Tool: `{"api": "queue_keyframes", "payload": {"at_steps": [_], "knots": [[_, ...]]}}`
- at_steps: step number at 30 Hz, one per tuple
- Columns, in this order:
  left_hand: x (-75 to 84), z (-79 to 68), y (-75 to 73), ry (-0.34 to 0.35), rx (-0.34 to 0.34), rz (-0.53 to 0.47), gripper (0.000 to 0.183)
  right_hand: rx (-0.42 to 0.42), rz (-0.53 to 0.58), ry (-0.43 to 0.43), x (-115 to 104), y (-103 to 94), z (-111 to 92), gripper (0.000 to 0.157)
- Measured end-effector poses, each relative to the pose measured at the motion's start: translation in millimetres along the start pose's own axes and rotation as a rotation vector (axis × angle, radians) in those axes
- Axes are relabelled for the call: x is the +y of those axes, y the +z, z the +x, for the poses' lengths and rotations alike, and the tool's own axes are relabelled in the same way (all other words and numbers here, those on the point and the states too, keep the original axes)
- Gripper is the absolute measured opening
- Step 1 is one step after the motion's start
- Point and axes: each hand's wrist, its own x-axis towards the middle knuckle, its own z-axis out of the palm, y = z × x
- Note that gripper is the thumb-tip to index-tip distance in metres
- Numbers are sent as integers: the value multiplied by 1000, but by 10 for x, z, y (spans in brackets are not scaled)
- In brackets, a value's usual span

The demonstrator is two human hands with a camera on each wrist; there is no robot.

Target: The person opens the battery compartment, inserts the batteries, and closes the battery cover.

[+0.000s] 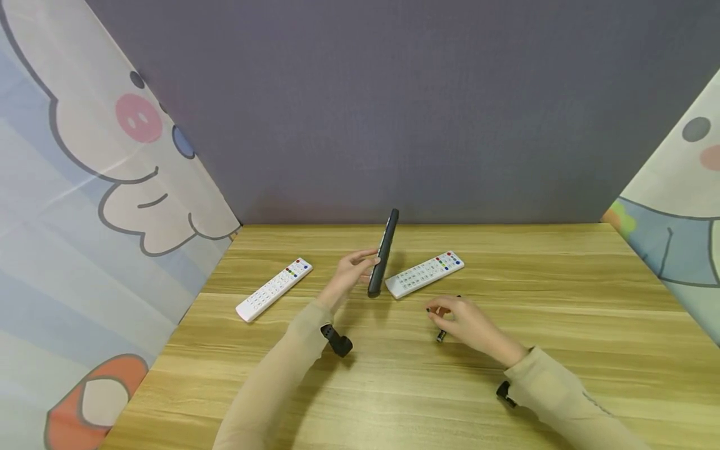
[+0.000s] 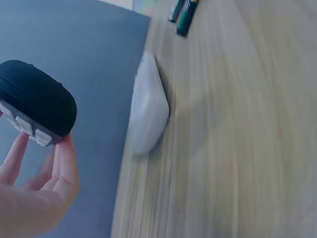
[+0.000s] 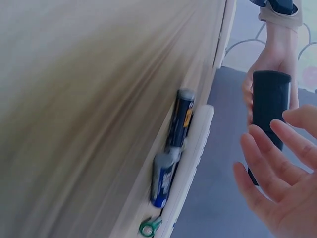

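Your left hand [image 1: 351, 273] has its fingers clamped on the black remote [image 1: 383, 259], raised at frame centre. Your right hand [image 1: 464, 322], fingers apart, is near the batteries [image 1: 441, 336], right of centre. White remotes [image 1: 274, 290] lie on the worktop [image 1: 388, 387], left and right of centre.

High head, close wrist views

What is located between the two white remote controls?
In the head view, the left grip and the black remote control it holds appear between them.
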Motion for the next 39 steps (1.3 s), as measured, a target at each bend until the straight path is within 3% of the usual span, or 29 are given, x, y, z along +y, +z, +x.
{"api": "queue_keyframes", "payload": {"at_steps": [7, 14, 28, 39], "knots": [[-72, -56, 81, 18, -6, -174, 40, 74, 37, 29, -90, 49, 32, 17], [-26, -181, 154, 34, 12, -319, 41, 125, 136, 110, -220, 78, 43, 17], [15, -426, 289, 152, 43, -392, 40, 177, 467, 201, -431, 83, 52, 27], [52, -609, 412, 208, 65, -366, 41, 222, 732, 223, -503, 109, 76, 35]]}}
